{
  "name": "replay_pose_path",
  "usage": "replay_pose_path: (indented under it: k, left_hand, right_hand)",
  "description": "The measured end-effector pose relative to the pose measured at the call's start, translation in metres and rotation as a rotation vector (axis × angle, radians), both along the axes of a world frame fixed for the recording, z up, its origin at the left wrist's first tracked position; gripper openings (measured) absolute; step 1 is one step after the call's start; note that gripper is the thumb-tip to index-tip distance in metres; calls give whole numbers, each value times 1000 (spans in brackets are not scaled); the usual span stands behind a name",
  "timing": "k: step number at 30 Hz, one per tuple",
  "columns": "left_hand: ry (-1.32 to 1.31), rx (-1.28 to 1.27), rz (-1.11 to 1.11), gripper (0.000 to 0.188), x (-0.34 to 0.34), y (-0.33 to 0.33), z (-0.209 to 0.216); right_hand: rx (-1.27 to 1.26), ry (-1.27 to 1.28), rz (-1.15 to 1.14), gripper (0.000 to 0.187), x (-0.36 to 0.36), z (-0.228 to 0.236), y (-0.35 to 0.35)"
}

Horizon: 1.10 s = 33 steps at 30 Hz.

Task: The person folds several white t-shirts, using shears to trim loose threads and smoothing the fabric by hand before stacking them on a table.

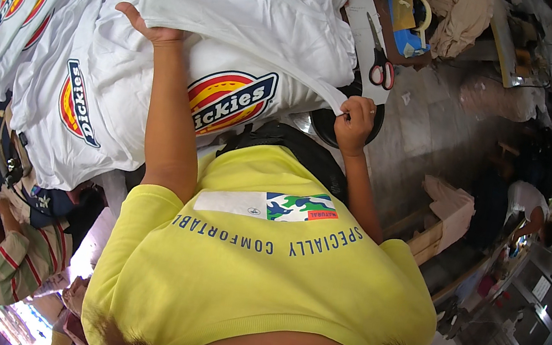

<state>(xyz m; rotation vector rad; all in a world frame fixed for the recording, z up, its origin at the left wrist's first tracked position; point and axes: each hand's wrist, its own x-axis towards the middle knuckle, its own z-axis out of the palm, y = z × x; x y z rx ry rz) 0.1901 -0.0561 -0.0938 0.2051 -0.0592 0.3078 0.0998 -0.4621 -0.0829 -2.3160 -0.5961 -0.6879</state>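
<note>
A white T-shirt (pixel 254 35) with a coloured oval print lies in front of me, on top of a heap of similar shirts. My left hand (pixel 152 30) is slid under a fold of it, with the thumb stretched out to the left and the other fingers hidden by the cloth. At the shirt's right end, my right hand (pixel 356 124) is closed in a pinch on the edge, drawing the fabric taut between the two hands.
Scissors (pixel 379 66) with black and red handles lie on a narrow white surface at the upper right, beside a tape roll (pixel 422 22). More printed white shirts (pixel 41 12) are piled at left. Co-workers sit at lower left (pixel 23 262) and far right (pixel 527 205).
</note>
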Motion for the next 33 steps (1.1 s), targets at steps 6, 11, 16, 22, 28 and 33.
replay_pose_path:
  k: [6,11,16,22,28,33]
  left_hand:
    - [-50,-5,2,83,1,3,-3]
    - [-108,8,-16,82,3,6,-5]
    - [-99,-76,-16,81,5,-5,7]
    - [-180,-105,-104,77,14,-15,21]
    - [-112,14,-211,75,20,-22,34]
    - [507,1556,-125,48,-6,-47,77]
  right_hand:
    - [0,-10,17,21,0,1,1]
    - [25,2,18,21,-1,2,2]
    - [137,89,38,22,0,3,3]
    - [149,126,97,23,6,11,3]
    - [676,629,231,22,15,13,0]
    - [1178,931,-11,30,39,1,-6]
